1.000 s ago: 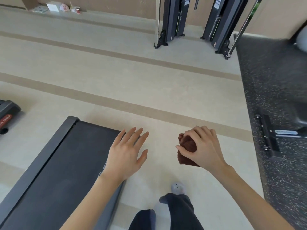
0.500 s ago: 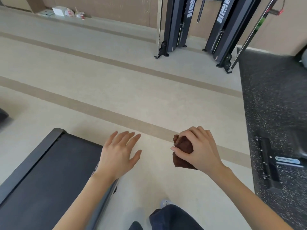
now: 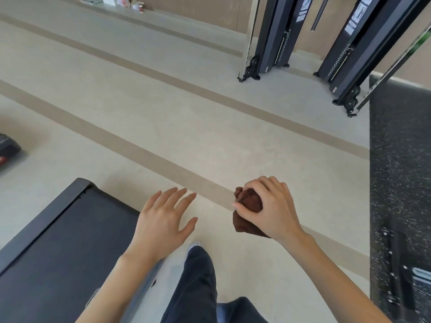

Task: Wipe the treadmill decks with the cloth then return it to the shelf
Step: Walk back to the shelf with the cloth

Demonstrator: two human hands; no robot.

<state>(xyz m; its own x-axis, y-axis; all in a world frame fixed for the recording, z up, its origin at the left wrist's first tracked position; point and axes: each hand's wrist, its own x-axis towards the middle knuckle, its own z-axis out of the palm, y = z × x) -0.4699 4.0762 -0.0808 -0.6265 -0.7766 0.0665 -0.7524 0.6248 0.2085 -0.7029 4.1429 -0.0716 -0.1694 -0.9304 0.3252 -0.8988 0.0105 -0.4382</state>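
Walking on from the treadmill deck, now slipped behind the spread, empty left hand. Brown cloth bunched tight in right hand. Probably bound for the shelf, unseen.

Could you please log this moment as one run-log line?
right hand: shut on brown cloth | left hand: open, empty | treadmill deck: untouched

Treadmill deck near left; left hand over its right edge. Cloth in right hand, right of that, above floor. Mat far right. Two machine frames far, centre-right.
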